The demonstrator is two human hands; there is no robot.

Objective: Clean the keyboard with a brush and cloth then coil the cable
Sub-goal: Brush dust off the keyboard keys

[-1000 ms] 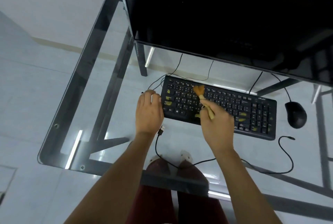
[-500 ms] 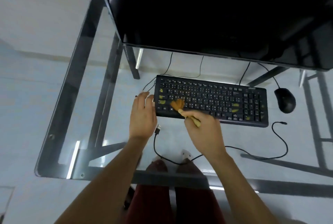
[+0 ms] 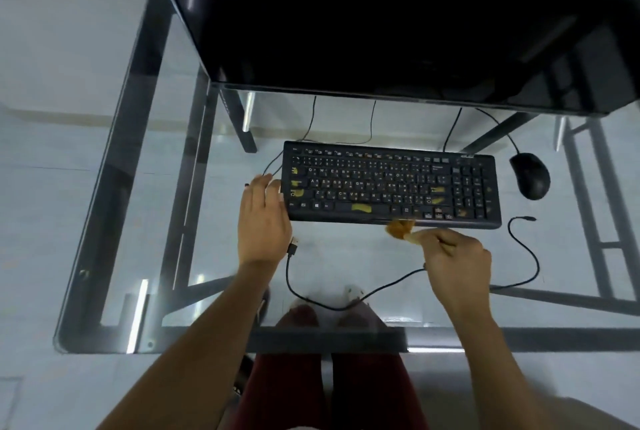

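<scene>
Black keyboard lying flat on the glass desk, just below the front edge of a big dark monitor. Yellowish smudges on several keys, including the space bar.

Left hand flat and relaxed, fingers loosely spread, palm down on the glass right against the keyboard's left end, thumb side touching the corner. Nothing gripped in it.

Right hand curled into a closed grip around a small brush, pinched at the handle. Tan bristles sticking out to the left, blurry, sitting right at the keyboard's front edge near the right half; can't tell whether touching the edge or just off it.

Loose black cable trailing over the glass nearer the body: USB plug just beside the left wrist, then a loop passing under the right hand and curling up to a free end right of the keyboard. Black mouse near the keyboard's right end, not touching. Legs in dark red visible through the glass below.
</scene>
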